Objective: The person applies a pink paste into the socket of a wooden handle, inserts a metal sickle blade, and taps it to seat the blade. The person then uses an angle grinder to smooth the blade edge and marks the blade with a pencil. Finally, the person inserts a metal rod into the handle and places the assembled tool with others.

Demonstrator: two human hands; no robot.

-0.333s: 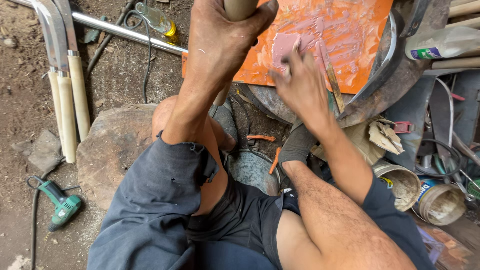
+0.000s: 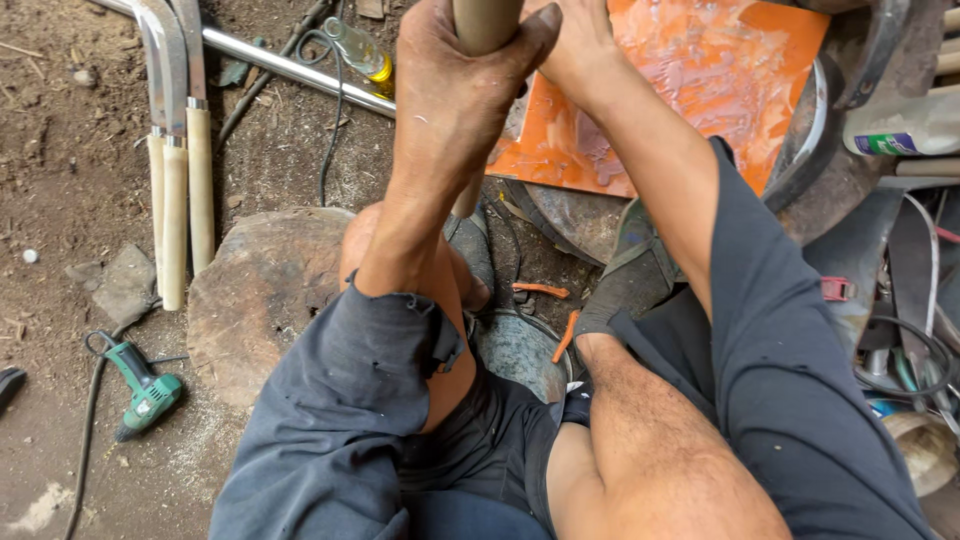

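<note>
My left hand point(image 2: 465, 95) is wrapped tight round a smooth, pale wooden handle point(image 2: 485, 22) that runs out of view past my knuckles. My right hand point(image 2: 575, 45) lies just beside it, against the near edge of an orange board point(image 2: 720, 90) smeared with whitish streaks; I cannot tell its grip. Below my wrists I see a grey metal bowl point(image 2: 520, 350). Left of my left arm sit a flat rough stone point(image 2: 265, 290), wood-handled blades point(image 2: 175, 170), and a green drill point(image 2: 145, 385) on bare dirt.

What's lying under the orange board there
Under the orange board a dark curved metal piece shows at its lower edge; whatever lies beneath the board's middle is covered.
</note>
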